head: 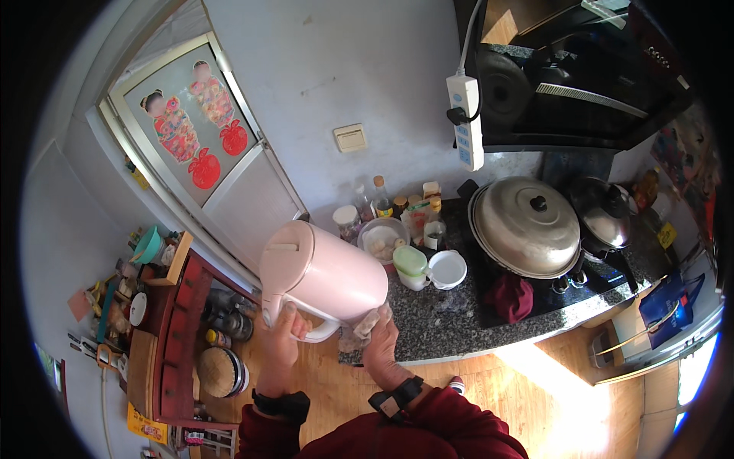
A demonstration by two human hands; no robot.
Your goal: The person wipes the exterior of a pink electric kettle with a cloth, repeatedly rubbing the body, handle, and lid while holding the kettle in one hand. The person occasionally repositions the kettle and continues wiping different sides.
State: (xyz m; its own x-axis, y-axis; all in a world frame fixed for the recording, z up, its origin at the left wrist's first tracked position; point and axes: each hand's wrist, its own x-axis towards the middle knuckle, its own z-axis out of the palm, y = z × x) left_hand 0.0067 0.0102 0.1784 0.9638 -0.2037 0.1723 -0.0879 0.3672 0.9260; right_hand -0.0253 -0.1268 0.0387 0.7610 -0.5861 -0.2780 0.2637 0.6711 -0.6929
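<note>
A pink electric kettle [335,272] is held up tilted on its side, its lid towards the left and its base towards the right. My left hand [284,338] is closed round its white handle. In my right hand [379,341] is a greyish cloth [362,331], pressed at the lower edge of the kettle's base. Behind the kettle, on the granite countertop [424,327], stand a clear bowl [383,232] with pale pieces in it, a green-lidded container [410,264] and a white cup [448,269].
Seasoning bottles [381,198] stand against the wall. To the right are a large lidded metal pan [527,224], a smaller lidded pan [605,212] and a dark red cloth [511,297]. A power strip [467,123] hangs above the counter. A red cabinet [178,333] stands at left.
</note>
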